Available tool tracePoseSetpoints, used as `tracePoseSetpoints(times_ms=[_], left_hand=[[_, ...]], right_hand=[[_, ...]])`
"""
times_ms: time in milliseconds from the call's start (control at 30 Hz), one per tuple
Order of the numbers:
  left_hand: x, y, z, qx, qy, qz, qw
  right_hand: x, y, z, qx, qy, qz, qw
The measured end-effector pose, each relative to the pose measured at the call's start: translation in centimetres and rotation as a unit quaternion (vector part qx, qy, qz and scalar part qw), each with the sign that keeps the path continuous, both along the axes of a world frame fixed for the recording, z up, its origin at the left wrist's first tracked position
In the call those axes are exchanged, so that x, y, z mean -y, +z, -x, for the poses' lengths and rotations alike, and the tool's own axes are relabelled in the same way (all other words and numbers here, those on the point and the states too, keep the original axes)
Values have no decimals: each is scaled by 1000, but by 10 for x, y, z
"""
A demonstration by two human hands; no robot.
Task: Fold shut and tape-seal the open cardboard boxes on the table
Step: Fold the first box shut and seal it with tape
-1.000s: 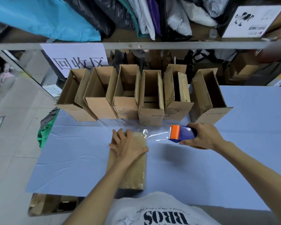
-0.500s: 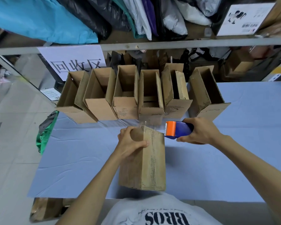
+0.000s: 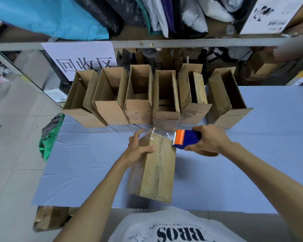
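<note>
A closed cardboard box (image 3: 157, 170) lies lengthwise on the blue table (image 3: 80, 165), tipped onto one long side. My left hand (image 3: 138, 147) grips its far left edge, thumb across the top face. My right hand (image 3: 208, 140) holds a blue tape dispenser with an orange head (image 3: 185, 138) against the box's far right corner. Clear tape (image 3: 157, 132) stretches from the dispenser over the far end of the box. Several open boxes (image 3: 138, 95) stand in a row behind it.
A metal shelf rail (image 3: 164, 43) with bags above runs behind the open boxes. A white paper sign (image 3: 80, 58) hangs at the left. A green and grey bag (image 3: 49, 137) sits at the table's left edge. More cardboard (image 3: 49, 219) lies below the near left corner.
The box was lying flat under my left palm; it has been turned up onto its side. The dispenser has moved in from the right to the box's far corner.
</note>
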State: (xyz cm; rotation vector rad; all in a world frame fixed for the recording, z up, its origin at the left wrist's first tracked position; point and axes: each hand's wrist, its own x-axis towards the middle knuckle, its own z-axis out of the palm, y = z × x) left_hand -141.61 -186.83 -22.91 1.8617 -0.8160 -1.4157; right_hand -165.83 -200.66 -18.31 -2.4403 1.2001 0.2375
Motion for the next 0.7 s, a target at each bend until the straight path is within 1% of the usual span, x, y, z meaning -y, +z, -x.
tracePoseSetpoints(times_ms=[67, 100, 167, 200, 267, 300, 367, 400, 433, 533, 600, 700], left_hand=[[-3, 3, -6, 36, 32, 42, 998], [-6, 6, -6, 76, 55, 75, 993], [-10, 11, -2, 186, 91, 129, 970], [-12, 12, 4, 245, 84, 137, 956], [-13, 11, 19, 353, 36, 122, 927], [-12, 6, 26, 401, 4, 96, 911], [-11, 0, 36, 472, -71, 10, 879], [-11, -3, 39, 491, -94, -21, 866], [-11, -5, 41, 503, -99, -30, 858], [-12, -8, 43, 535, -82, 7, 841], [-13, -7, 43, 535, -88, 14, 840], [-14, -6, 36, 517, -94, 7, 851]], right_hand=[[-3, 3, -10, 0, -1, 1, 1000], [-5, 5, -15, 5, -3, 2, 1000], [-10, 8, -28, 14, -7, 12, 1000], [-13, 8, -35, 17, -9, 20, 1000], [-19, 9, -47, 25, -14, 40, 999], [-20, 9, -52, 27, -18, 46, 998], [-21, 10, -59, 25, -27, 43, 998], [-21, 10, -60, 21, -30, 40, 999], [-21, 11, -61, 20, -32, 35, 999], [-22, 12, -57, 34, -46, -4, 998], [-23, 10, -52, 47, -54, -32, 997], [-25, 6, -37, 56, -60, -53, 995]])
